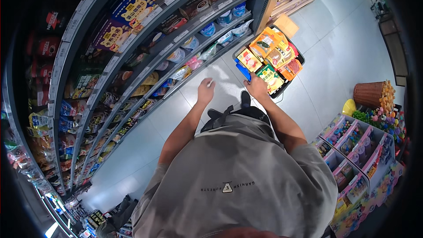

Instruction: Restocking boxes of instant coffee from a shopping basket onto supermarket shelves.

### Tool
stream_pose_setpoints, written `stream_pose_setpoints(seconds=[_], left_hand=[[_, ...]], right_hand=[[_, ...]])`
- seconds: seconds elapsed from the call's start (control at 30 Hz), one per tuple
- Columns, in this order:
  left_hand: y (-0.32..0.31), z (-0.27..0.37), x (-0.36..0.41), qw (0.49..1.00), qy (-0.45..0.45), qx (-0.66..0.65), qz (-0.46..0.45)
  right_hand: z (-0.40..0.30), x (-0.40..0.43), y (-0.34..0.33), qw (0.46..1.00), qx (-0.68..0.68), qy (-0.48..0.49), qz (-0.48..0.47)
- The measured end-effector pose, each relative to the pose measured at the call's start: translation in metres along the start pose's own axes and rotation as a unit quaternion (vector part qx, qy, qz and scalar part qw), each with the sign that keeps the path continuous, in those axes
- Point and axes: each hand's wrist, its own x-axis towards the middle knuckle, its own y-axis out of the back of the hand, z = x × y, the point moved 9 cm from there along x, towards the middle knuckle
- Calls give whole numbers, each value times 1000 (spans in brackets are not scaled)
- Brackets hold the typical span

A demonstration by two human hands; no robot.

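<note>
My left hand (pixel 205 91) hangs over the tiled floor between the shelf and the basket. Its fingers are loosely curled, with a gap between thumb and fingertips and no object seen in them. At the near left side of a dark shopping basket (pixel 301 60), my right hand (pixel 257 86) touches the corner of a green printed box (pixel 270 78), beside a blue bar (pixel 243 69). Whether its hidden fingers grip the box, bar or rim cannot be made out. The basket also holds a yellow-and-red box (pixel 249 60), an orange food bag (pixel 264 41), a yellow packet (pixel 281 54) and an orange-red packet (pixel 290 69).
Tall grocery shelves (pixel 165 49) curve along my left, stocked with boxed drinks, tubs and bags. A wooden display rack (pixel 274 0) stands beyond the basket. Rightward are a compartmented toy display (pixel 358 148) and a wicker basket (pixel 368 94). My shoes (pixel 245 99) are close to the basket.
</note>
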Motion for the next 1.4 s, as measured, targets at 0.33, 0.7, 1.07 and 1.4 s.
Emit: stream_pose_setpoints(seconds=[0.33,0.7,1.07,1.4], left_hand=[[-131,82,76,991,76,109,-34],[-124,99,64,973,204,96,48],[-125,84,56,972,203,93,78],[-125,88,54,979,163,72,96]], right_hand=[[38,16,-10,949,305,-73,-29],[148,98,-83,982,136,-100,-83],[191,150,-167,979,57,-102,-169],[192,155,-178,942,17,-217,-257]])
